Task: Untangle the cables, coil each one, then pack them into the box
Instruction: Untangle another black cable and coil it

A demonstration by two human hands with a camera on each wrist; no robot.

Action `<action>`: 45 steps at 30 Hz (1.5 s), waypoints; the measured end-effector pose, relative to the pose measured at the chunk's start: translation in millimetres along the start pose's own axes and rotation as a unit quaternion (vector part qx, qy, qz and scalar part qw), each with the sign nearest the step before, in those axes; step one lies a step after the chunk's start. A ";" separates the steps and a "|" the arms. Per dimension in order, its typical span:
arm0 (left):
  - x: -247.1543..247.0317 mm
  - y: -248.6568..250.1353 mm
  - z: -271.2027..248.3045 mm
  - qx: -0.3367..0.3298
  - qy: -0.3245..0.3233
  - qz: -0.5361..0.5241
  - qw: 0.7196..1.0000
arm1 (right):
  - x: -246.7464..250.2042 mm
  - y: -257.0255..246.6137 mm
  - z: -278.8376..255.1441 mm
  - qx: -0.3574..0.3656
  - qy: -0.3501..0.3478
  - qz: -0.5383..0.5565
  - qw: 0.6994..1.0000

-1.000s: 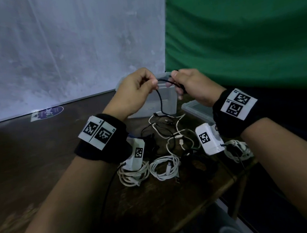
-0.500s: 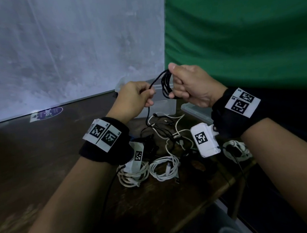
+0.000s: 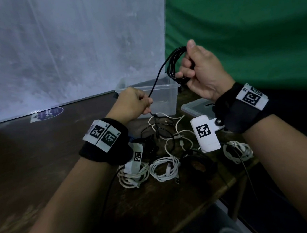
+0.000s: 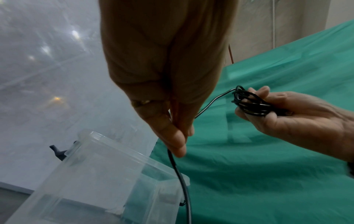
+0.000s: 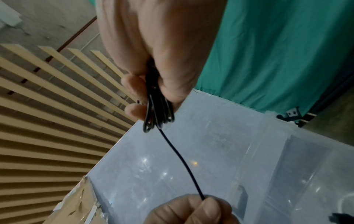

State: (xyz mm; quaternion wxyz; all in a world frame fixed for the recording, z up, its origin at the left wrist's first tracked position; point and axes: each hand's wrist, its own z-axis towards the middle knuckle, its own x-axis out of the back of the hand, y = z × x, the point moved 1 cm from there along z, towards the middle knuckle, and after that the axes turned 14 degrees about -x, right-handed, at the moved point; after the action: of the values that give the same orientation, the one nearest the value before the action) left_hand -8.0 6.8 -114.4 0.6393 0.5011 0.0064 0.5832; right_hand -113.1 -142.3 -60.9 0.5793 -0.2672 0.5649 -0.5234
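My right hand (image 3: 197, 71) is raised above the clear plastic box (image 3: 166, 100) and grips several loops of a black cable (image 3: 172, 62). The same cable (image 4: 249, 101) shows bunched in that hand in the left wrist view. Its free strand (image 5: 180, 159) runs down to my left hand (image 3: 136, 104), which pinches it in front of the box. Below the left hand the strand (image 4: 184, 186) drops into a tangle of black and white cables (image 3: 165, 134) on the table. Coiled white cables (image 3: 164, 168) lie nearer me.
The box lid (image 3: 196, 107) lies right of the box. Another white coil (image 3: 237, 150) sits by the table's right edge. A round sticker (image 3: 46, 113) lies far left on the dark wooden table (image 3: 41, 163). A white panel and a green cloth stand behind.
My right hand has risen and moved right with a growing bundle of black loops. My left hand has dropped lower, sliding along the strand, which now stretches between the hands.
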 end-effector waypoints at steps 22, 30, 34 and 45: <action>-5.3 5.8 -4.5 -0.024 -0.149 0.118 0.982 | 9.4 0.5 15.4 0.041 0.079 0.051 0.995; 5.6 13.3 -0.8 -0.040 -0.084 0.045 0.995 | 30.2 17.1 16.1 0.038 0.169 -0.630 0.757; 18.7 14.3 1.6 -0.105 0.043 0.081 0.990 | 28.1 20.3 10.4 0.007 0.128 -0.631 0.765; 15.3 12.5 -2.3 -0.086 0.027 -0.041 0.995 | 11.5 25.6 -0.3 -0.087 -0.016 -0.246 0.965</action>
State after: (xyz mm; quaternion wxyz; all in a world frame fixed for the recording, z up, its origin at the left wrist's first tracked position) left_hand -13.7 17.5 -98.6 0.7032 0.4272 -0.0061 0.5684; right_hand -107.7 -144.7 -88.3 0.4162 -0.4556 0.5154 -0.5947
